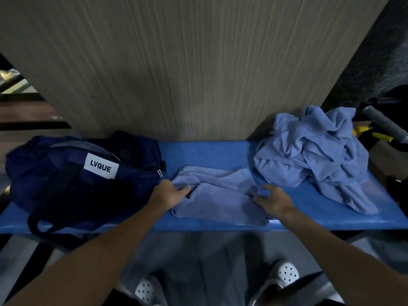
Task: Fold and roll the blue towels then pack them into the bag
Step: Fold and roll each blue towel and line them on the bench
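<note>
A light blue towel (pixel 217 195) lies crumpled and half spread in the middle of the blue bench (pixel 207 152). My left hand (pixel 169 194) pinches the towel's left edge. At the towel's right edge my right hand (pixel 272 198) grips the cloth with curled fingers. A heap of several more blue towels (pixel 313 151) sits at the right end of the bench. The dark navy bag (pixel 72 175) with a white LVQUE label lies on the bench's left end, its strap hanging over the front edge.
A wood-grain wall panel (pixel 187 62) rises right behind the bench. A grey handle with yellow parts (pixel 384 124) stands at the far right. My feet in white perforated shoes (pixel 284 272) are on the floor below the bench's front edge.
</note>
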